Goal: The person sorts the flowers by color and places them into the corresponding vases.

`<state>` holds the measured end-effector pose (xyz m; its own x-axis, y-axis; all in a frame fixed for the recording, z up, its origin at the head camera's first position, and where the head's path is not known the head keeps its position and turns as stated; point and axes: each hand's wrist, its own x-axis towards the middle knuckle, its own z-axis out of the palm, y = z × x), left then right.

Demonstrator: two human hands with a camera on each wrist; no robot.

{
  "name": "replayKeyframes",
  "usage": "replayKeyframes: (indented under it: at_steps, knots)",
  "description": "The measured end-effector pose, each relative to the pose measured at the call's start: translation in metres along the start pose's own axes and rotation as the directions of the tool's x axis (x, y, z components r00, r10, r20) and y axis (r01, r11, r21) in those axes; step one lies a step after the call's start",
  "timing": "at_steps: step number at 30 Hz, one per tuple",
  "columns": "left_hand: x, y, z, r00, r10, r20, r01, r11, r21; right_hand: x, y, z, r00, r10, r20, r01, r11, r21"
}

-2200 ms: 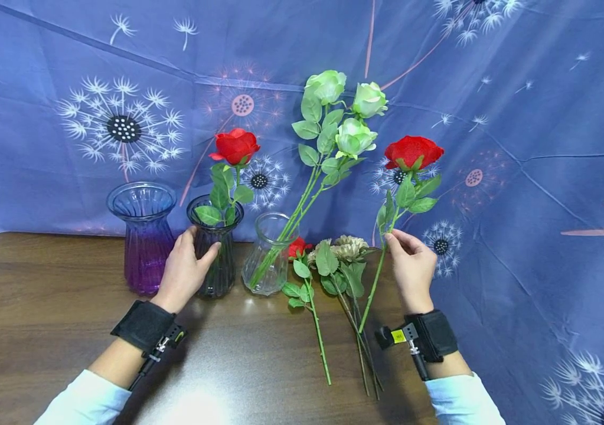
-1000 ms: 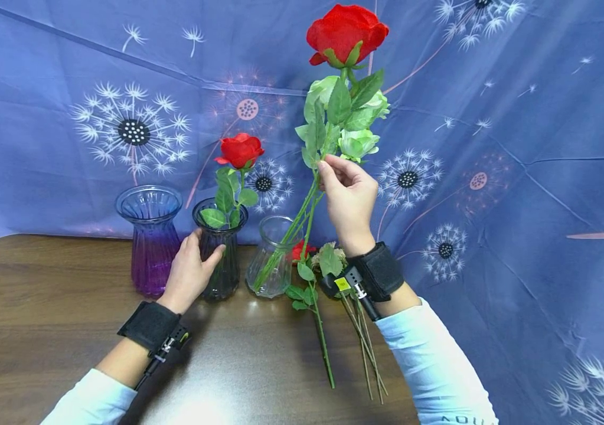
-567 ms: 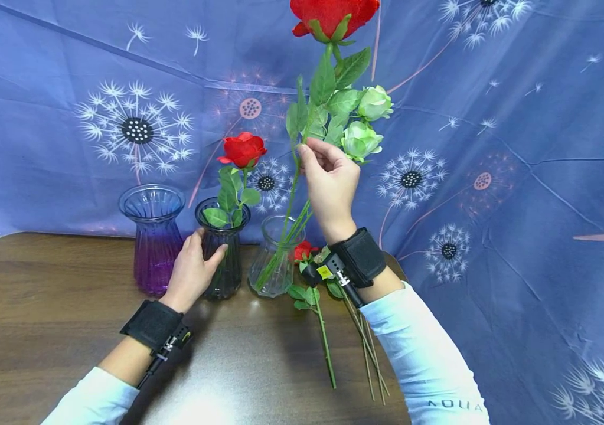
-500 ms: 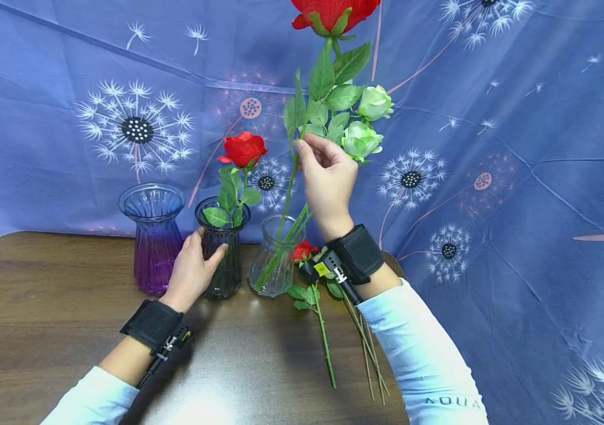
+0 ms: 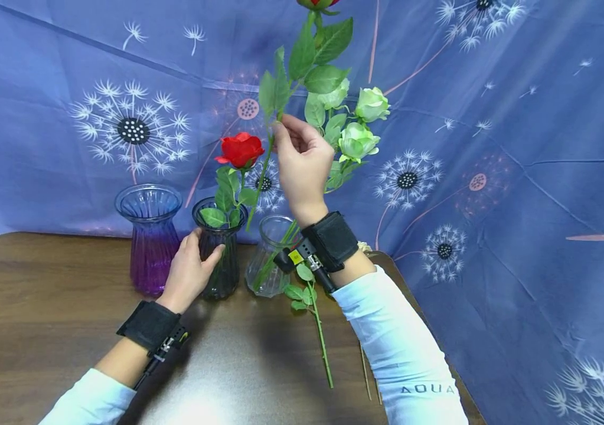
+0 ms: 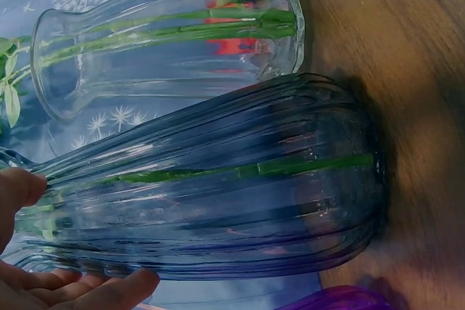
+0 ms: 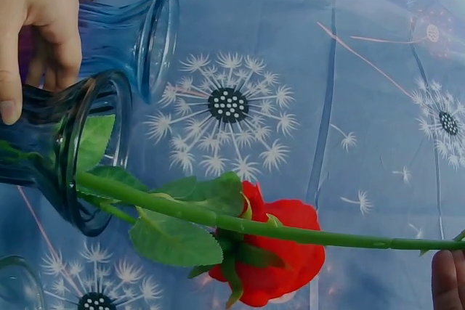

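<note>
My left hand (image 5: 187, 271) grips the dark glass vase (image 5: 222, 274) below its rim, thumb on one side and fingers on the other. One red rose (image 5: 240, 150) stands in that vase, its stem (image 6: 290, 166) reaching the bottom. Up and to the right, my right hand (image 5: 304, 165) pinches a second red rose by its stem (image 5: 262, 183), just under the leaves. Most of this rose's bloom lies beyond the top edge of the head view. Its stem slants down to the left, and the lower end is at the vase mouth (image 7: 109, 143); whether it touches the rim I cannot tell.
Left of the dark vase stands a blue-purple vase (image 5: 153, 254). To the right, a clear vase (image 5: 267, 274) holds several pale green roses (image 5: 357, 141). A leafy green stem (image 5: 320, 330) lies on the wooden table (image 5: 57, 330). Brown stems (image 5: 363, 366) are partly covered by my right forearm.
My right hand has carried the red rose leftward and up from the table's right side, past the green roses, to above the dark vase. My left hand keeps its grip.
</note>
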<state>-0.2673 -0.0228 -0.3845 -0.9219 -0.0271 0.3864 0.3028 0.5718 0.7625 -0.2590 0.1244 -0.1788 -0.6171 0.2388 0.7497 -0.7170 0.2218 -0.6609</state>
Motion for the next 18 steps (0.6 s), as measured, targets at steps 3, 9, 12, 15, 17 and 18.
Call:
replayKeyframes:
  at_steps: [3,9,12,15,17,18]
  knots:
    - [0.000,-0.001,0.000,1.000,-0.002,-0.001,0.002,1.000,0.001,-0.001,0.001,0.005,1.000,-0.013,0.001,0.013,1.000,-0.004]
    - [0.001,-0.002,0.001,1.000,0.001,-0.006,-0.001,1.000,0.004,-0.003,0.007,0.012,1.000,-0.027,0.005,0.027,0.999,-0.024]
    - [0.001,-0.003,0.001,1.000,-0.004,-0.001,0.004,1.000,0.005,-0.005,0.011,0.015,1.000,-0.030,0.006,0.030,0.999,-0.043]
    - [0.001,-0.003,0.002,1.000,-0.005,-0.006,0.005,1.000,0.005,-0.006,0.015,0.018,0.999,-0.043,0.009,0.044,0.997,-0.057]
    - [0.001,-0.003,0.002,1.000,-0.002,-0.009,0.002,1.000,0.005,-0.007,0.016,0.019,0.999,-0.050,0.014,0.050,0.996,-0.073]
    - [0.001,-0.003,0.002,1.000,-0.002,-0.010,0.002,1.000,0.005,-0.008,0.017,0.020,0.998,-0.054,0.019,0.055,0.995,-0.081]
